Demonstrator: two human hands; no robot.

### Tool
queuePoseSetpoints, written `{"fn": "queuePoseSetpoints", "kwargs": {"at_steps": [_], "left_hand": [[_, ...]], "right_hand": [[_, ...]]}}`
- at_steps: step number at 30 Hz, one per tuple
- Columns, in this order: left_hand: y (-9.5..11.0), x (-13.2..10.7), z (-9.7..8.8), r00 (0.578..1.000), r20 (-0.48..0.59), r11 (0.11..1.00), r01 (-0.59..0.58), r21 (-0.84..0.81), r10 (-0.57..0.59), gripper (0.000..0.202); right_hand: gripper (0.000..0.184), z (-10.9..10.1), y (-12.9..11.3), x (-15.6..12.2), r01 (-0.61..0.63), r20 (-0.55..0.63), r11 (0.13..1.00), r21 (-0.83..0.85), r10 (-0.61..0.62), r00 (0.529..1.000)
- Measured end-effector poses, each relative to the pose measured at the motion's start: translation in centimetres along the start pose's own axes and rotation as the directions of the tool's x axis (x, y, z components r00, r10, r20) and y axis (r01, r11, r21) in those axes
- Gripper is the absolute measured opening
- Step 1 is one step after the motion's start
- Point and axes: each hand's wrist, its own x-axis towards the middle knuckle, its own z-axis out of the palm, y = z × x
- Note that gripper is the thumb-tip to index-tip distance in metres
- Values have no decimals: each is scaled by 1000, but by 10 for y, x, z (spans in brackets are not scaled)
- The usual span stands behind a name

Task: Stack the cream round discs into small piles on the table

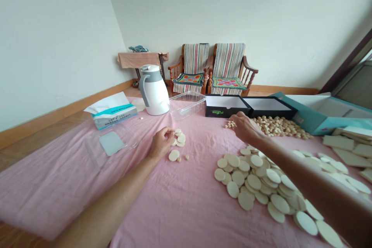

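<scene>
Bending over small balls (pixel 231 124) by the far edge of the pink cloth (pixel 188 205), the right hand (pixel 244 126). Round pieces (pixel 181 138) sit mid-cloth at the left hand (pixel 161 142). Can't tell if fingers pinch any.

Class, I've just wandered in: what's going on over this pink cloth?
A person works bare-handed above the pink cloth. The left hand is at a small cluster of pale discs; whether it holds one is unclear. The right hand is by some small balls, near a black box. A larger disc pile lies below the right forearm in view.
</scene>
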Motion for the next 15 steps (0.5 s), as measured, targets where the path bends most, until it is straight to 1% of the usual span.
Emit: {"fn": "queuePoseSetpoints", "kwargs": {"at_steps": [1,2,4,5,6,8,10,11,13,15], "left_hand": [[0,0,0,1000,3,1000,0,-2,0,20],[0,0,0,1000,6,1000,1,-3,-1,20],[0,0,0,1000,13,1000,3,-4,-3,20],[0,0,0,1000,16,1000,5,-2,-5,20],[0,0,0,1000,19,1000,5,-1,-5,20],[0,-1,0,1000,25,1000,3,-3,-3,19],[0,-1,0,1000,28,1000,-1,-17,2,19],[0,-1,-1,1000,28,1000,-3,-27,4,19],[-1,-1,-1,1000,28,999,-5,-40,6,19],[0,-2,-1,1000,28,999,-7,-43,8,19]], "right_hand": [[25,-1,-10,-1,30,-36,999,27,-29,999],[24,-1,-23,-4,85,-45,994,72,-82,996],[23,2,-55,-13,232,-2,955,187,-236,972],[22,4,-72,-19,304,30,924,232,-319,947],[21,7,-88,-25,376,51,885,275,-404,913],[22,12,-116,-35,489,52,811,321,-530,846],[19,17,-135,-41,539,46,774,332,-583,811],[17,19,-142,-43,549,52,771,323,-594,803],[14,24,-147,-44,554,72,780,289,-595,800],[16,28,-144,-43,546,87,798,256,-581,809]]}}
